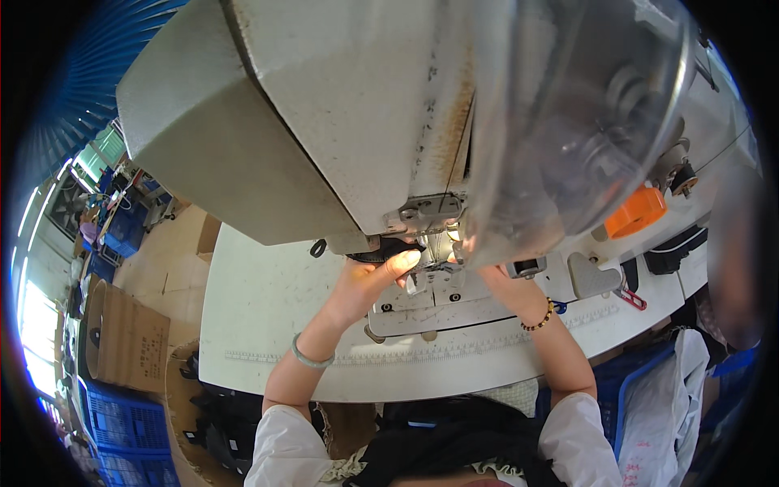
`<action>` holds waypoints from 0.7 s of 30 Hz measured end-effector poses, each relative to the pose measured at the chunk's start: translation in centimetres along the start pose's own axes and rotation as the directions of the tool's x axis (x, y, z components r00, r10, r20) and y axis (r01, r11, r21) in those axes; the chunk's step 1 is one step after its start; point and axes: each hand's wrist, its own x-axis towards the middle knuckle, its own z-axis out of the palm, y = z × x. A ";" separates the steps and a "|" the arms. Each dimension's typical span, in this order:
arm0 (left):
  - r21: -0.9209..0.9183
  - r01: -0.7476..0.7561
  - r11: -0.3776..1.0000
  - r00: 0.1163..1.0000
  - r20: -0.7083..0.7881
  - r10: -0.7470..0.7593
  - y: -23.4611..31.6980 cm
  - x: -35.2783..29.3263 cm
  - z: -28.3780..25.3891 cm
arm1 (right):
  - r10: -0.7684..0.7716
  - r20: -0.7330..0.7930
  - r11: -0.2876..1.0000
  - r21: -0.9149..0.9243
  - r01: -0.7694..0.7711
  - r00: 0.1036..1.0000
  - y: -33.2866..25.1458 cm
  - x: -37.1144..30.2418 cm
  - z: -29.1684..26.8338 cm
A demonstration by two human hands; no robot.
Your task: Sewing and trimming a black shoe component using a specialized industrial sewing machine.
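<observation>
A large pale sewing machine fills the upper middle of the view, its lit needle area close to my hands. My left hand pinches a small black fabric piece, thumb on top, just left of the metal presser parts. To the right of those parts, my right hand reaches in under the machine head. Its fingers are mostly hidden behind the machine and its clear plastic cover, so I cannot see what they touch.
The white table has ruler markings along its near edge. At right are an orange part and a red-handled tool. An open carton with black pieces and blue crates stand left; a blue bin stands right.
</observation>
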 end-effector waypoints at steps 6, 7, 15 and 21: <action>-0.121 -0.051 0.991 0.998 0.039 0.056 -0.6 0.7 -0.3 | -0.054 0.118 0.949 -0.303 0.088 0.992 0.1 -0.5 0.1; -0.165 -0.060 0.984 0.998 0.017 0.063 -0.7 0.9 -0.2 | -0.191 0.138 0.874 -0.426 0.233 0.972 0.2 -0.6 0.3; -0.101 -0.040 0.994 0.998 0.035 0.044 -0.8 1.0 -1.3 | 0.269 0.231 0.963 -0.078 -0.258 0.935 0.2 -0.8 -0.4; -0.099 0.024 0.995 0.992 0.125 -0.011 0.1 0.9 -1.2 | 0.155 0.220 0.975 -0.188 -0.114 0.963 -1.4 0.5 -0.3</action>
